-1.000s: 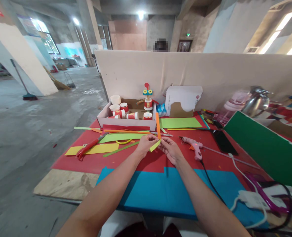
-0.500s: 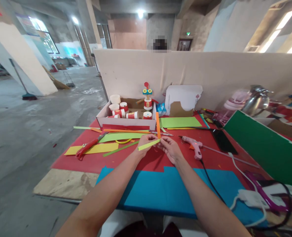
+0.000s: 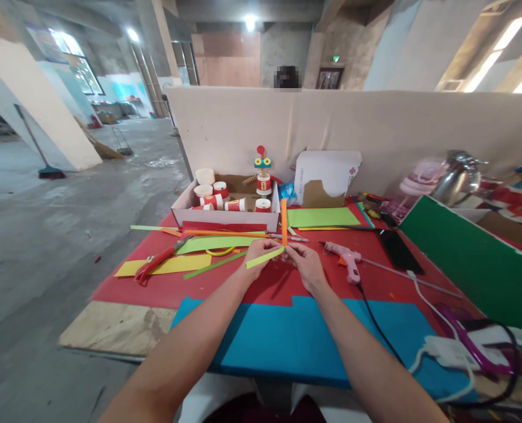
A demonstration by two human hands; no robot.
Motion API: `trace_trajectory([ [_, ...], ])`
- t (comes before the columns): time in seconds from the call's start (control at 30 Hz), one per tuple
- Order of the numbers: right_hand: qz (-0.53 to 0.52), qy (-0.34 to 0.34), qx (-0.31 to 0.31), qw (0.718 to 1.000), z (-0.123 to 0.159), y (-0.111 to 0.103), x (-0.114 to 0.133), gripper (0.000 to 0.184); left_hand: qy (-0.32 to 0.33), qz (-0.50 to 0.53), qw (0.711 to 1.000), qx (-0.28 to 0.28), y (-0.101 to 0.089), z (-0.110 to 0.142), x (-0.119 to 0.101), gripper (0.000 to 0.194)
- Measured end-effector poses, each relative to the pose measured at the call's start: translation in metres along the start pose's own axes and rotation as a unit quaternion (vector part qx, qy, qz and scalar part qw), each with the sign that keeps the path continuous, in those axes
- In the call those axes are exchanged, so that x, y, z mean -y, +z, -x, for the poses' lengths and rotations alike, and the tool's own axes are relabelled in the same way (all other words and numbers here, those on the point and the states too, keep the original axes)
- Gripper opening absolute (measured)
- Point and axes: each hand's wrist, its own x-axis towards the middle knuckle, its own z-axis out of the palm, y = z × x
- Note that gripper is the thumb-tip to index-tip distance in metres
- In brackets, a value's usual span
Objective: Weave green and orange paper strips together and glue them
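A yellow-green paper strip (image 3: 261, 259) and an orange paper strip (image 3: 284, 223) meet at a corner above the red tabletop. My left hand (image 3: 260, 254) pinches this join from the left, with the green strip lying across its fingers. On the other side, my right hand (image 3: 304, 262) grips the same join with thumb and fingertips. The orange strip points away from me and the green one leans toward the lower left. To the right of my right hand lies a pink glue gun (image 3: 345, 258). Red-handled scissors (image 3: 161, 261) rest at the left on yellow paper (image 3: 190, 266).
A white box (image 3: 226, 221) of paper cups stands at the back with a paper-cup figure (image 3: 263, 176) in it. Green paper sheets (image 3: 325, 217) lie right of it. A black phone (image 3: 401, 251), a green board (image 3: 477, 264) and a power strip (image 3: 452, 354) with cables occupy the right side.
The orange strip has turned slightly and stands a little straighter. My right fingers have shifted slightly at the join; both hands keep their hold.
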Motion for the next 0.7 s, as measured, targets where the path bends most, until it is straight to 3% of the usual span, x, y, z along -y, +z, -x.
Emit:
trace_trajectory([
  [0.27, -0.028, -0.023, -0.044, 0.998, -0.0016, 0.0011, -0.0017, 0.033, -0.02, -0.02, 1.0, 0.009, 0.0018, 0.0023, 0.0009, 0.025],
  [0.7, 0.002, 0.009, 0.001, 1.0, -0.0006, -0.0014, -0.001, 0.031, -0.019, -0.086, 0.996, -0.031, 0.0034, 0.0036, -0.0068, 0.019],
])
